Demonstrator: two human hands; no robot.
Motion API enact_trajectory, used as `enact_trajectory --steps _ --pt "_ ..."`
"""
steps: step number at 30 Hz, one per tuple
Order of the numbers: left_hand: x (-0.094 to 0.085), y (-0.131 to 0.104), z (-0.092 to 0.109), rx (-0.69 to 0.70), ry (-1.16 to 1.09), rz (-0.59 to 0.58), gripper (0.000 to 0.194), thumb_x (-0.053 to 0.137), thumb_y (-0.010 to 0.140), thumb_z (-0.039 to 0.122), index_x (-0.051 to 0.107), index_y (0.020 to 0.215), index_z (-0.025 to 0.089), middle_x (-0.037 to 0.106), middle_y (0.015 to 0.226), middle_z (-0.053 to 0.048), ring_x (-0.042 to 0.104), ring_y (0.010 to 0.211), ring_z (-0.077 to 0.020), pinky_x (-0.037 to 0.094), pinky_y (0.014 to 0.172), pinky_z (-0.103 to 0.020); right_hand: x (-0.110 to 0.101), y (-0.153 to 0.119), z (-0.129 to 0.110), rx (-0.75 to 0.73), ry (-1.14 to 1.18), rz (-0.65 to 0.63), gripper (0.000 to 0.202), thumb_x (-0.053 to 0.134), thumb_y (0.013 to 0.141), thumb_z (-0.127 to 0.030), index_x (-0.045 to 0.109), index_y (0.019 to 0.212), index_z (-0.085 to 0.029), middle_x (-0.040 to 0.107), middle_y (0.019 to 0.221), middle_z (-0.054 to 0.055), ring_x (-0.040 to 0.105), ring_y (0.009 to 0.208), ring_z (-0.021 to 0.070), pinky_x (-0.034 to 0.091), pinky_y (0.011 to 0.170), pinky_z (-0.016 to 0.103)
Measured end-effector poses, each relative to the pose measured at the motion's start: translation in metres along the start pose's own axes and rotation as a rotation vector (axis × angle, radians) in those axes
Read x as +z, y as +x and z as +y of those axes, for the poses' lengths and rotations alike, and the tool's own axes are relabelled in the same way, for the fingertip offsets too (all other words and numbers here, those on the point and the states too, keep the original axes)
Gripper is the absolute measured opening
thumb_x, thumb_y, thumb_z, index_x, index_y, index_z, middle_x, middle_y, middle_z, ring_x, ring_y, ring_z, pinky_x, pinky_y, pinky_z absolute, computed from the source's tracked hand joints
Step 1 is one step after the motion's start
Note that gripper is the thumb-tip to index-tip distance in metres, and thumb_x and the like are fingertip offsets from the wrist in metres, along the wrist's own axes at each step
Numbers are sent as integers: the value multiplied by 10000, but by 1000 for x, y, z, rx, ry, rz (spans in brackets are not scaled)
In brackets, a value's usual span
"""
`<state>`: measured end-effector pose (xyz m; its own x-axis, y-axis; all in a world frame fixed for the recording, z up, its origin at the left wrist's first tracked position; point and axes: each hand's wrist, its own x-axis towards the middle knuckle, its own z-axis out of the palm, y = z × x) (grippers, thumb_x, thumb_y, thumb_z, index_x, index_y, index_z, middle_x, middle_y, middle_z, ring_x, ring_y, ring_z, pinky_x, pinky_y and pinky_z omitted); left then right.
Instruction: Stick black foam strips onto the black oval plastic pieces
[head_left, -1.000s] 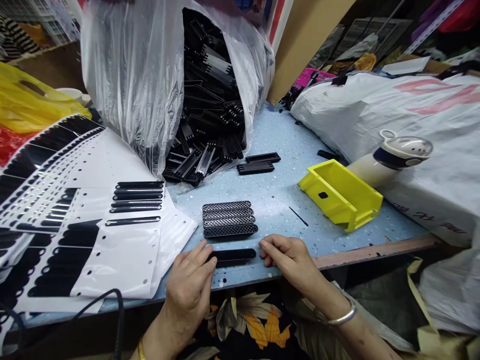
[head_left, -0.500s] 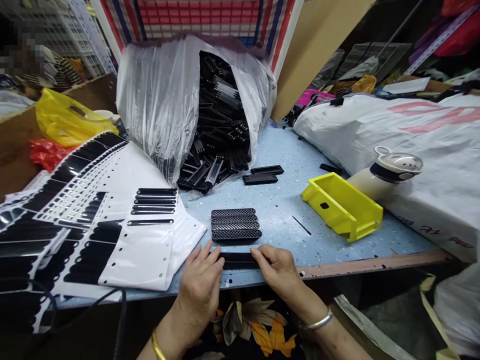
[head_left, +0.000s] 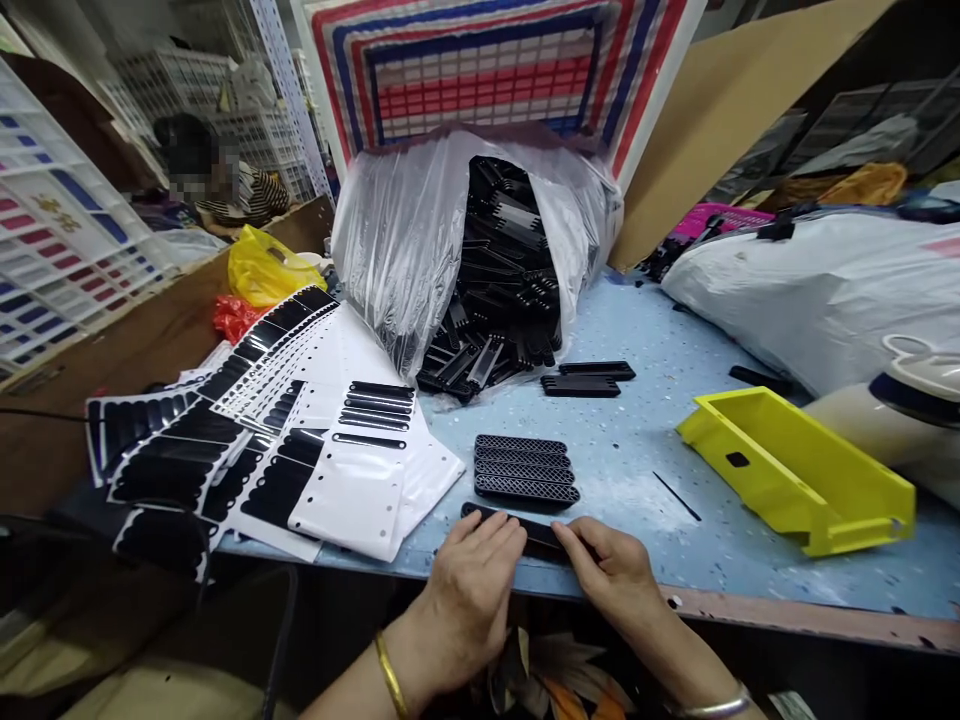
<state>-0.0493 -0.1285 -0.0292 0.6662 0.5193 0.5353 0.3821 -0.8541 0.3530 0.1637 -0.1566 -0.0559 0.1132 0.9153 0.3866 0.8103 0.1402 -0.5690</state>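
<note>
Black strip (head_left: 540, 535): middle hidden by left fingers (head_left: 493, 534), cannot tell if gripping; right fingers (head_left: 577, 552) clamped on covered right end.

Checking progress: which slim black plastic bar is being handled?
The frontmost plain black bar, touched by left hand and right hand; latticed black bars beyond lie untouched.

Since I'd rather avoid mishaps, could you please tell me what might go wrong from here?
The black strip under the left hand lies near the front edge of the table, so it might slip off. The right hand is close to the latticed pieces and might nudge them. Black parts heaped in the open plastic bag could slide out.
</note>
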Motion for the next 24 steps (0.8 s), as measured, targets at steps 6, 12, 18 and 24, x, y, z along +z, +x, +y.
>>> enact_trajectory --steps 6,12,18,24 --pt "-19 -20 -26 -132 120 131 430 443 879 48 540 1285 152 731 1142 -120 671 1112 -264 564 907 -436 -2 1 -2 -9 -10 -4 586 377 985 -566 492 531 -213 521 464 0 480 415 124 343 462 247" --pt "-30 -25 -38 -244 152 338 274 535 892 141 633 1147 158 746 896 -107 706 794 -230 574 716 -344 -2 2 -6 -16 -39 0 590 356 989 -572 457 525 -222 475 462 -10 448 416 127 320 464 266" --pt "-8 8 -38 -523 -85 154 177 609 854 282 717 792 156 616 541 -12 547 467 -140 408 475 -235 -11 6 -9 -14 2 -31 575 332 1007 -556 508 573 -222 519 524 1 497 477 144 393 514 270" --pt "5 11 -35 -595 -240 112 303 541 865 265 623 587 176 613 538 -23 547 505 -139 371 521 -236 -16 16 -23 -67 -119 -3 553 370 1000 -570 668 740 -184 642 671 63 619 617 186 449 597 288"
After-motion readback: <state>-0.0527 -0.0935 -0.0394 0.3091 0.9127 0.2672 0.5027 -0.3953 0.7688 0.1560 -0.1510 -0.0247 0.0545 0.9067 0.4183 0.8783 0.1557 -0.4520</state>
